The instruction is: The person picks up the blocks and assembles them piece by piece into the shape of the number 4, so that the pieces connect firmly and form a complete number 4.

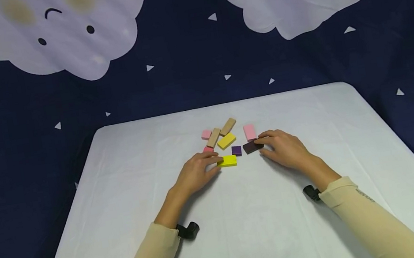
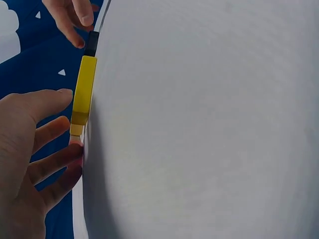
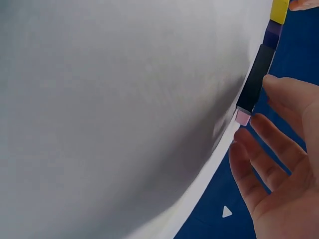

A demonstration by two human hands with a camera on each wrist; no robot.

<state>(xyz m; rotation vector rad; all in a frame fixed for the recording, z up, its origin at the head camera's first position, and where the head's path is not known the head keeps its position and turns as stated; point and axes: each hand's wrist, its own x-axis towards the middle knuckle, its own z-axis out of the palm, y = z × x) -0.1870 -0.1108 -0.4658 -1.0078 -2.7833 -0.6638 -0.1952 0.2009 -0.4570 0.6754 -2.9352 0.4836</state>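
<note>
A bright yellow block (image 1: 229, 161) lies at the near side of a loose group, with my left hand (image 1: 197, 172) at its left end. In the left wrist view the thumb and spread fingers of that hand are beside the yellow block (image 2: 83, 89), not closed round it. My right hand (image 1: 284, 148) is at the right end of a dark brown block (image 1: 251, 147); its index finger partly covers that end. The right wrist view has the thumb close beside the dark block (image 3: 256, 77), the other fingers loosely spread. Contact is hard to tell. Between these blocks sits a small purple block (image 1: 236, 151).
Behind them lie another yellow block (image 1: 226, 141), two wooden blocks (image 1: 214, 137), a pink block (image 1: 249, 132) and a small pink block (image 1: 206, 134). A red-pink block (image 1: 208, 149) is partly hidden by the left hand. All rest on a white-covered table (image 1: 254, 229).
</note>
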